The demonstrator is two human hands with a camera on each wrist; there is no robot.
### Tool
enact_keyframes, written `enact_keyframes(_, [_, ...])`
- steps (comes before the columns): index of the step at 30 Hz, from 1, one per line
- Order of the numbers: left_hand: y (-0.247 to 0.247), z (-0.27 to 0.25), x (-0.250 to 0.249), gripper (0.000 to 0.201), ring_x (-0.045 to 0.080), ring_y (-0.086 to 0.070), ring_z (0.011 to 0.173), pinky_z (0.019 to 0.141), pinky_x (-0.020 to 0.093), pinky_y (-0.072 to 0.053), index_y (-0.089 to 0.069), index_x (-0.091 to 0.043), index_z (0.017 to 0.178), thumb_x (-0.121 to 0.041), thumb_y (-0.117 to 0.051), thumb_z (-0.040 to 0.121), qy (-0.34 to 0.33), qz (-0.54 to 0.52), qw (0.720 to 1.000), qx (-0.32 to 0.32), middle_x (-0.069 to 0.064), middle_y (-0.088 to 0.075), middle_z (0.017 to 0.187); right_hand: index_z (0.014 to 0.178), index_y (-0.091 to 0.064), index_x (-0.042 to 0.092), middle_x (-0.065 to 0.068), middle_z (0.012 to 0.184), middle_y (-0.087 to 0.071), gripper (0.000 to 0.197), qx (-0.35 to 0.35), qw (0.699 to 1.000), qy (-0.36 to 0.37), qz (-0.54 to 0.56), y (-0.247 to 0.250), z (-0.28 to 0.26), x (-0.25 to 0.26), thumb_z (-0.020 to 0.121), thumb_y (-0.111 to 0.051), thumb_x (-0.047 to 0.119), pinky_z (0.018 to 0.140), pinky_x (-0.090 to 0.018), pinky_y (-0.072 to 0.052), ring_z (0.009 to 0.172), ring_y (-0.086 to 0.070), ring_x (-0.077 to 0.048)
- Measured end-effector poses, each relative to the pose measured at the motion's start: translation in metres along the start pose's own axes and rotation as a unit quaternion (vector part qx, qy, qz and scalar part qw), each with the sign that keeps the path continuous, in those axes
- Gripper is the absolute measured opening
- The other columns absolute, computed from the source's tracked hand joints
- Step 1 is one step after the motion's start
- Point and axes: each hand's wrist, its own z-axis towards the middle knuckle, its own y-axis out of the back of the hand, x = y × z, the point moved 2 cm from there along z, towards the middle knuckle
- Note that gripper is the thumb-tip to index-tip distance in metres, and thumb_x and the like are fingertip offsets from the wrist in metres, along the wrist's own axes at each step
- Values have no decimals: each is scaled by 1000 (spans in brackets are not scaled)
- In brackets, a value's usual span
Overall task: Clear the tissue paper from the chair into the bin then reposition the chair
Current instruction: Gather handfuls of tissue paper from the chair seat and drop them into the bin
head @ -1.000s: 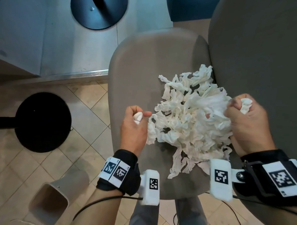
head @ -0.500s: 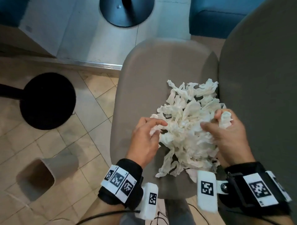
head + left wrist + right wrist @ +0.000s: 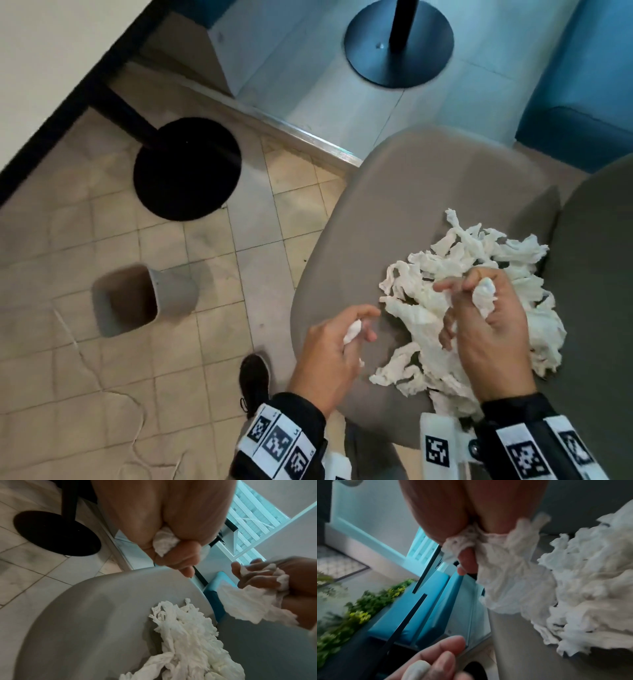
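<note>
Left hand (image 3: 330, 346): fingers curled round a small white wad of tissue (image 3: 352, 331), held against the palm; the left wrist view confirms the wad pinched between thumb base and fingers. The hand hangs over the front left part of the chair seat (image 3: 387, 192), just beside the main heap, not touching it.

Right hand (image 3: 486, 329): thumb and fingers closed on a crumpled lump of tissue (image 3: 483, 297), with further strips trailing from the fist down to the heap, per the right wrist view. The hand is directly over the heap.

Tissue paper heap (image 3: 479, 274): loose, shredded white strips lying on the right rear part of the grey seat, against the chair's backrest (image 3: 596, 274).

Bin (image 3: 137, 301): small, grey, open-topped, standing on the tiled floor (image 3: 68, 240) well to the left of the chair. A black round table base (image 3: 186, 168) stands beyond it. A dark shoe (image 3: 253, 380) is beside the seat's front edge.
</note>
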Motion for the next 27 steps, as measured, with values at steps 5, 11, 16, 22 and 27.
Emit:
enact_keyframes(5, [59,-23,39,36,9,-57,61,62,24,-49,-67,-27,90,-54,-45,98,0,12,998,-60,-2,-60,64,102,-56,20,-8,61,-53,14,76,995,36,-62,-85,-17,3,96,-55,33,38,-23,-34,43,-42,-13])
enact_keyframes(11, [163,-71,104,66,14,-44,49,55,37,-43,-52,-12,66,-63,-24,98,25,-6,990,-136,1,-47,54,62,-48,15,0,51,-38,60,163,971,3,-177,-212,-65,-22,84,-52,71,48,-31,-29,46,-35,-17])
enact_keyframes(16, [252,-119,179,61,14,-33,39,47,24,-28,-35,-21,52,-57,-23,100,75,-16,982,-171,-5,-30,43,53,-31,25,2,52,-24,64,221,948,-51,-223,-327,-114,-65,78,-46,82,51,-37,-21,50,-21,-17])
enact_keyframes(22, [340,-167,271,59,11,-39,39,44,17,-23,-37,-22,51,-51,-34,102,105,2,974,-200,-6,-34,40,68,-57,24,6,57,-54,61,308,850,56,-424,-456,-163,-98,86,-31,76,52,-22,-31,57,-54,-11])
enact_keyframes(27, [375,-162,349,22,16,-58,81,77,35,-50,-54,-28,83,-46,-43,89,183,-52,973,-134,-6,-59,85,76,-50,28,7,63,-55,28,404,795,91,-443,-546,-169,-134,84,-46,54,52,-26,-33,57,-52,-8])
